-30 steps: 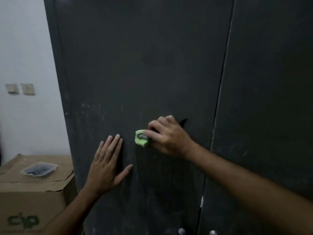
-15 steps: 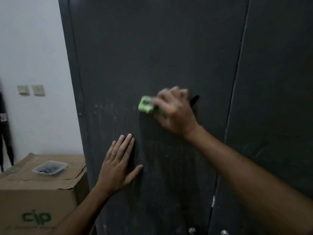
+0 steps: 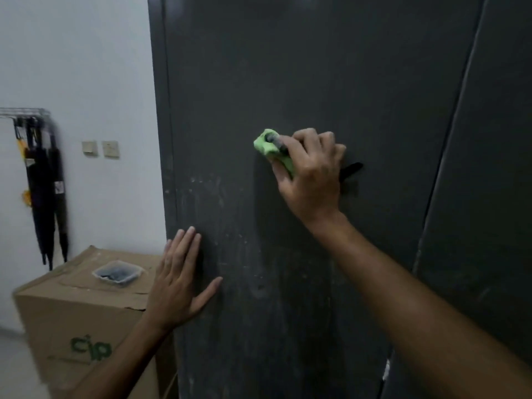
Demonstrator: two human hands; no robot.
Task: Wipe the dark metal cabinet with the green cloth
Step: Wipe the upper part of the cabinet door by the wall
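Dark grey metal fills most of the view: the tall two-door cabinet (image 3: pixel 331 82), its left door smeared with pale streaks low down. Beside it stands a brown cardboard box (image 3: pixel 83 318) carrying a small clear plastic tub (image 3: pixel 118 272). The left hand (image 3: pixel 178 286) lies flat and spread wide on the left door. Higher up, the right hand (image 3: pixel 312 180) grips the bunched bright green cloth (image 3: pixel 269 146) and presses it against the same door.
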